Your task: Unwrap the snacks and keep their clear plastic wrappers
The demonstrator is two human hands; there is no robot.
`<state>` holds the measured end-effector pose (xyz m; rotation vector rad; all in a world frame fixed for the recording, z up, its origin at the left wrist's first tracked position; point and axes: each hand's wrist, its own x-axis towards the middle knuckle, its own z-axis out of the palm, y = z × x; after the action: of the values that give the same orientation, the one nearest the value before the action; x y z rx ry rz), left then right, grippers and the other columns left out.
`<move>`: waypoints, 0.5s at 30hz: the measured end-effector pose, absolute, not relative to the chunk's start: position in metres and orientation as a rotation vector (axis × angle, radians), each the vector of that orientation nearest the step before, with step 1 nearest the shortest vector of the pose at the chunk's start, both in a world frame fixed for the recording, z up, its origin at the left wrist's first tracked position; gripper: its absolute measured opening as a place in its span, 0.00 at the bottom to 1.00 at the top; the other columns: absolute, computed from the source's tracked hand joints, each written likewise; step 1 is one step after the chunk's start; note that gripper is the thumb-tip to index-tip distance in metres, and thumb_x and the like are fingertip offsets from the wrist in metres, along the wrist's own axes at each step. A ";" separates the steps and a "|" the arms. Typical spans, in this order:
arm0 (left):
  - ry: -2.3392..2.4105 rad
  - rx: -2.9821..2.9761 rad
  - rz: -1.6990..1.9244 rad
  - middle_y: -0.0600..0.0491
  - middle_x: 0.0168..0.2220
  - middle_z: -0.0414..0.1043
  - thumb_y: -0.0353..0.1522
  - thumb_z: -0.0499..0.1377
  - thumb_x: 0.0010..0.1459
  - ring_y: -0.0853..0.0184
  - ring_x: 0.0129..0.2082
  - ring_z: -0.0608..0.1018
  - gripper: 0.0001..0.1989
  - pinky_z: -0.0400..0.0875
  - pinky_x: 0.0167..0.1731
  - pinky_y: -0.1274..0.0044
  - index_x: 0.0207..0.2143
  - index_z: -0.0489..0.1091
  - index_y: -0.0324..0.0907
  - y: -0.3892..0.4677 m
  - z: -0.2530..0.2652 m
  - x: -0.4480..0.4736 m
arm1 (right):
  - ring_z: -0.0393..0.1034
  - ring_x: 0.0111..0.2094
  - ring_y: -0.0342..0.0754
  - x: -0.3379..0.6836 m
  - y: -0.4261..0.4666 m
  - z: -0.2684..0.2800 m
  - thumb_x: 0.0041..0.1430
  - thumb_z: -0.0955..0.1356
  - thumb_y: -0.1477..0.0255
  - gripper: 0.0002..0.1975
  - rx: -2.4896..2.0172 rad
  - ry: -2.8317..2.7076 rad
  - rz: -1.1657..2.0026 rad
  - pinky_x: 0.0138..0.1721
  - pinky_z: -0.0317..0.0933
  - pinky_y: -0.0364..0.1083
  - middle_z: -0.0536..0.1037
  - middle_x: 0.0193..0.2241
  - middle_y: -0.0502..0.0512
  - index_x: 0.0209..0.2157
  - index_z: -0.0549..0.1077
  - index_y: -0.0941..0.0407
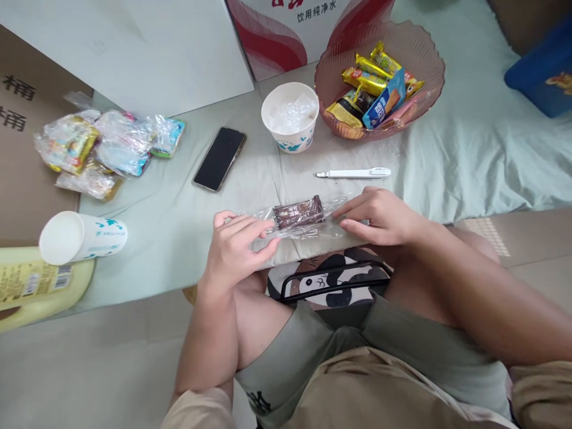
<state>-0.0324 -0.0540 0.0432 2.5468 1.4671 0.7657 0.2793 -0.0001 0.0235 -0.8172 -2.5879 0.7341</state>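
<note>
A small brown wrapped snack bar (pixel 298 213) lies on a clear plastic bag (pixel 308 231) close to the table's front edge. To its left, my left hand (pixel 239 241) is open, its fingers spread and touching the bag's left end. My right hand (pixel 379 215) rests at the bag's right end, fingers stretched out and thumb apart. Neither hand visibly grips anything. Just beyond the bag is a white utility knife (pixel 353 173), its tip pointing left. Behind that stands a paper cup (pixel 289 143) filled with crumpled clear plastic.
A pink ribbed bowl (pixel 429 65) holds several wrapped snacks at the back right. Left of the cup lies a phone (pixel 220 159). Bagged snack packs (pixel 107 143) are heaped farther left, near a tipped paper cup (pixel 102 238) and a yellow jug (pixel 40 286). Boxes (pixel 170 53) line the back.
</note>
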 end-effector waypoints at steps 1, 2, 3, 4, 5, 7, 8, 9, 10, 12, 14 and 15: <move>1.461 2.542 0.807 0.60 0.21 0.75 0.31 0.62 0.57 0.70 0.21 0.76 0.02 0.67 0.43 0.69 0.33 0.75 0.45 -0.055 0.044 -0.033 | 0.76 0.33 0.46 0.279 -0.001 0.022 0.72 0.57 0.64 0.26 -0.846 -2.594 0.752 0.33 0.58 0.46 0.84 0.41 0.57 0.24 0.75 0.56; 1.464 2.521 0.846 0.61 0.19 0.73 0.30 0.61 0.58 0.71 0.19 0.73 0.04 0.68 0.40 0.70 0.31 0.75 0.45 -0.056 0.044 -0.034 | 0.77 0.34 0.47 0.279 -0.001 0.021 0.72 0.56 0.64 0.27 -0.885 -2.590 0.755 0.32 0.58 0.46 0.83 0.45 0.58 0.23 0.75 0.57; 1.476 2.488 0.869 0.61 0.17 0.70 0.30 0.60 0.59 0.72 0.18 0.71 0.06 0.69 0.36 0.73 0.29 0.75 0.44 -0.057 0.044 -0.034 | 0.77 0.35 0.47 0.278 -0.002 0.020 0.72 0.56 0.64 0.27 -0.933 -2.582 0.741 0.32 0.58 0.46 0.83 0.47 0.58 0.24 0.76 0.57; 1.500 2.447 0.869 0.60 0.16 0.68 0.30 0.59 0.59 0.72 0.17 0.69 0.08 0.67 0.30 0.75 0.28 0.76 0.44 -0.057 0.044 -0.034 | 0.77 0.36 0.48 0.277 -0.003 0.019 0.72 0.56 0.65 0.26 -0.992 -2.573 0.709 0.31 0.58 0.46 0.83 0.47 0.58 0.26 0.77 0.56; 1.529 2.404 0.842 0.60 0.15 0.66 0.30 0.58 0.60 0.72 0.16 0.68 0.09 0.65 0.26 0.76 0.27 0.76 0.44 -0.057 0.044 -0.033 | 0.77 0.35 0.48 0.275 -0.005 0.018 0.72 0.57 0.65 0.24 -1.051 -2.564 0.668 0.31 0.57 0.46 0.83 0.45 0.58 0.30 0.79 0.56; 1.581 2.319 0.736 0.60 0.14 0.63 0.31 0.59 0.59 0.73 0.16 0.66 0.09 0.61 0.21 0.78 0.28 0.77 0.44 -0.057 0.044 -0.033 | 0.75 0.32 0.48 0.273 -0.007 0.018 0.70 0.59 0.64 0.20 -1.150 -2.557 0.580 0.29 0.54 0.46 0.84 0.38 0.58 0.39 0.80 0.55; 1.587 2.276 0.662 0.61 0.14 0.64 0.31 0.60 0.59 0.74 0.15 0.65 0.07 0.61 0.20 0.79 0.30 0.78 0.44 -0.057 0.044 -0.032 | 0.73 0.29 0.48 0.272 -0.007 0.018 0.69 0.60 0.63 0.19 -1.185 -2.557 0.538 0.28 0.53 0.46 0.83 0.35 0.57 0.43 0.80 0.55; 1.572 2.228 0.578 0.62 0.15 0.65 0.31 0.60 0.58 0.75 0.15 0.65 0.06 0.61 0.20 0.80 0.32 0.78 0.44 -0.058 0.044 -0.032 | 0.72 0.28 0.48 0.270 -0.008 0.018 0.68 0.61 0.63 0.18 -1.203 -2.559 0.501 0.27 0.51 0.46 0.83 0.35 0.57 0.47 0.79 0.55; 1.535 2.173 0.501 0.62 0.16 0.67 0.31 0.61 0.57 0.76 0.15 0.65 0.05 0.62 0.20 0.81 0.33 0.78 0.44 -0.058 0.045 -0.032 | 0.71 0.28 0.48 0.269 -0.009 0.019 0.68 0.62 0.63 0.17 -1.198 -2.562 0.470 0.27 0.51 0.46 0.83 0.35 0.57 0.48 0.79 0.55; 1.407 2.044 0.408 0.61 0.18 0.72 0.30 0.62 0.55 0.76 0.16 0.69 0.04 0.64 0.20 0.82 0.32 0.78 0.44 -0.061 0.048 -0.031 | 0.71 0.31 0.49 0.267 -0.011 0.019 0.67 0.63 0.65 0.16 -1.145 -2.562 0.408 0.29 0.52 0.47 0.81 0.35 0.58 0.46 0.79 0.55; 1.261 1.916 0.435 0.58 0.19 0.75 0.32 0.63 0.56 0.74 0.17 0.73 0.04 0.67 0.20 0.82 0.31 0.77 0.42 -0.065 0.050 -0.030 | 0.70 0.33 0.50 0.264 -0.014 0.019 0.68 0.63 0.68 0.14 -1.065 -2.548 0.374 0.33 0.56 0.48 0.79 0.33 0.59 0.42 0.79 0.56; 1.212 1.868 0.474 0.57 0.20 0.76 0.34 0.64 0.56 0.73 0.17 0.74 0.05 0.69 0.20 0.82 0.32 0.77 0.42 -0.066 0.051 -0.030 | 0.70 0.34 0.50 0.263 -0.015 0.019 0.68 0.62 0.69 0.14 -1.017 -2.544 0.383 0.36 0.57 0.48 0.78 0.32 0.59 0.40 0.79 0.56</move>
<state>-0.0304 -0.0661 0.0507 1.8682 1.2120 0.4735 0.2625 -0.0152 0.0190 -1.0165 -2.5442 0.3833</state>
